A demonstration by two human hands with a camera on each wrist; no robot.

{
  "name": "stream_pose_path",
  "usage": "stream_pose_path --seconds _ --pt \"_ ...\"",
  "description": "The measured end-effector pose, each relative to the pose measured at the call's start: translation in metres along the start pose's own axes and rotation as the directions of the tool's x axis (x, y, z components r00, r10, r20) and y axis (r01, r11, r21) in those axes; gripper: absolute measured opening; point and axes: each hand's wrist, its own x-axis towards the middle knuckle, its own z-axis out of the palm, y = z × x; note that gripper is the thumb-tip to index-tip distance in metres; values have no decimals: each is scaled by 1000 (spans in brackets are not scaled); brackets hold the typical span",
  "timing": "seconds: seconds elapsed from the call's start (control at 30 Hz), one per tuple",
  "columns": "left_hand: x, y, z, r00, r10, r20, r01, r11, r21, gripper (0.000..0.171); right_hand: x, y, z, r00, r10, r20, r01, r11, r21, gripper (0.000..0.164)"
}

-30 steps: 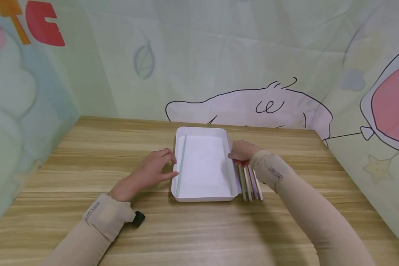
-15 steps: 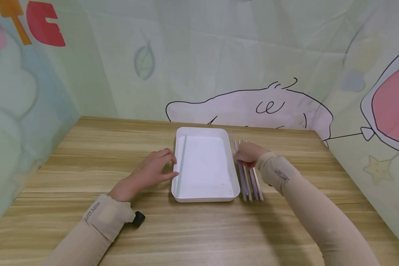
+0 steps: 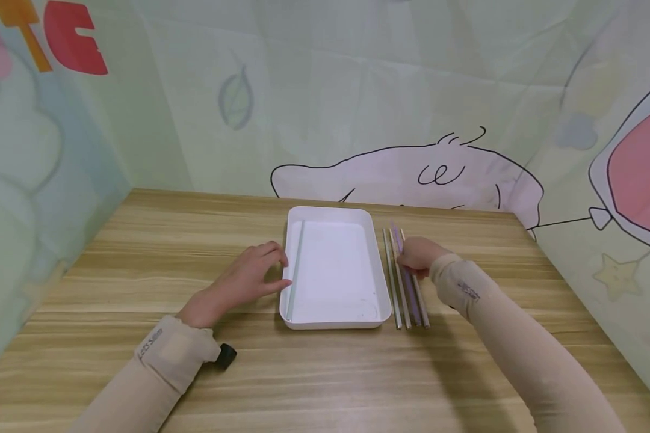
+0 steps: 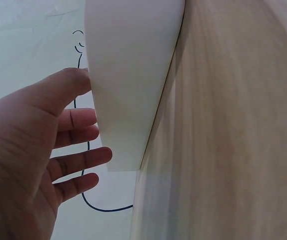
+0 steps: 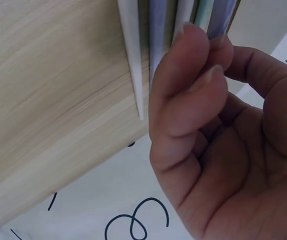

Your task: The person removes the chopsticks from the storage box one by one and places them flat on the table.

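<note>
A white rectangular tray [image 3: 337, 270] stands on the wooden table, with one pale green stick [image 3: 296, 270] lying along its left inner side. My left hand [image 3: 249, 272] is at the tray's left wall, fingers spread and relaxed, thumb tip at the rim. To the right of the tray, my right hand [image 3: 419, 255] pinches a thin purple stick [image 5: 222, 17] between thumb and fingertips. It is over a row of similar sticks: a pale green one [image 3: 392, 282], white ones [image 5: 131, 50] and another purple one [image 5: 157, 30]. The fingers hide part of the row.
The wooden table [image 3: 314, 379] runs back to a wall sheet [image 3: 325, 120] printed with cartoons. A black piece [image 3: 226, 356] sticks out at my left cuff.
My right hand has moved right with the purple stick, from beside the tray's right rim to over the other sticks. My left hand and the tray have stayed put.
</note>
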Motion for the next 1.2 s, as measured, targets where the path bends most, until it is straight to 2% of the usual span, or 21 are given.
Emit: stream_pose_path --seconds 0.3,0.6,1.2 --pt "0 1 -2 1000 3 9 -3 1000 0 29 -3 10 5 998 57 -13 -57 998 -1 39" --pt "0 2 -2 1000 -6 13 6 1000 0 29 -6 20 7 999 30 -18 -31 999 -22 41" --pt "-1 2 -1 1000 2 -5 -2 1000 -5 29 -9 30 13 999 36 -9 -37 999 -35 43"
